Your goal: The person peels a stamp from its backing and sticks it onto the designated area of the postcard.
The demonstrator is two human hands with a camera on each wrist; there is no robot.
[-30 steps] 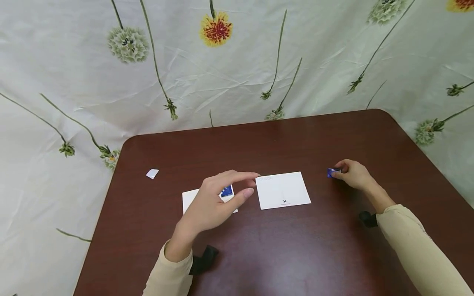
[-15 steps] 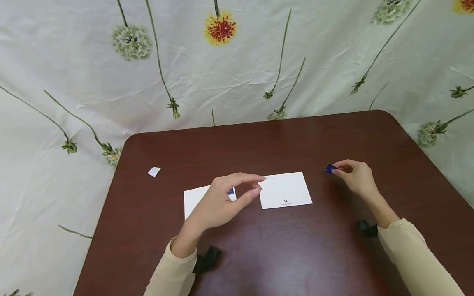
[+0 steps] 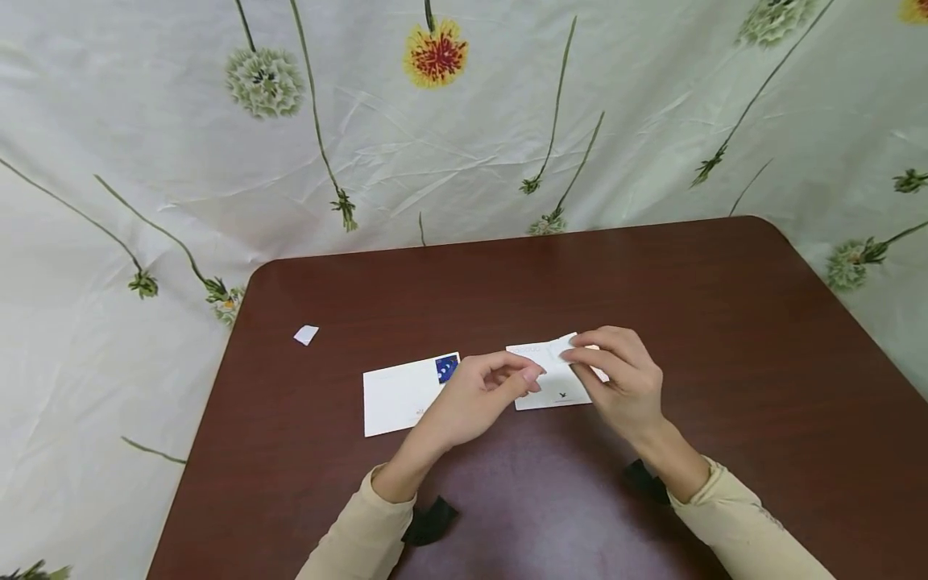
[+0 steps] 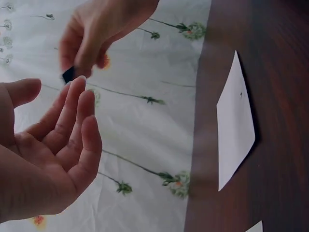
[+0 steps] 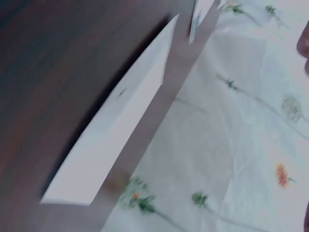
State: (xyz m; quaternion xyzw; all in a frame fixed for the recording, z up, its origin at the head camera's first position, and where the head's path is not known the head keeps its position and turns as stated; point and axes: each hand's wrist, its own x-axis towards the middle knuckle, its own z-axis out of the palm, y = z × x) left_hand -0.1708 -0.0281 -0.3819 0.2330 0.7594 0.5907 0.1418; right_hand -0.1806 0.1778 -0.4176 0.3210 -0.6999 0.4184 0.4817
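Over the right-hand white envelope (image 3: 554, 374), my right hand (image 3: 625, 385) pinches a small stamp-like piece (image 4: 68, 75). Its dark blue face shows in the left wrist view; in the head view it looks white. My left hand (image 3: 486, 396) is raised beside it, fingers loosely bent, and the left wrist view shows its thumb apart from the fingers. Its fingertips are close to the piece; whether they touch it I cannot tell. A second envelope (image 3: 399, 395), with a blue stamp (image 3: 446, 368) in its top right corner, lies partly behind my left hand.
A small white paper scrap (image 3: 306, 334) lies near the left side of the brown table (image 3: 435, 298). Behind the table hangs a white cloth (image 3: 348, 121) with printed flowers. Dark straps (image 3: 429, 522) show below both wrists.
My right hand has carried the blue piece from the right side of the table leftward over the right envelope. My left hand has moved right, uncovering more of the stamped envelope.
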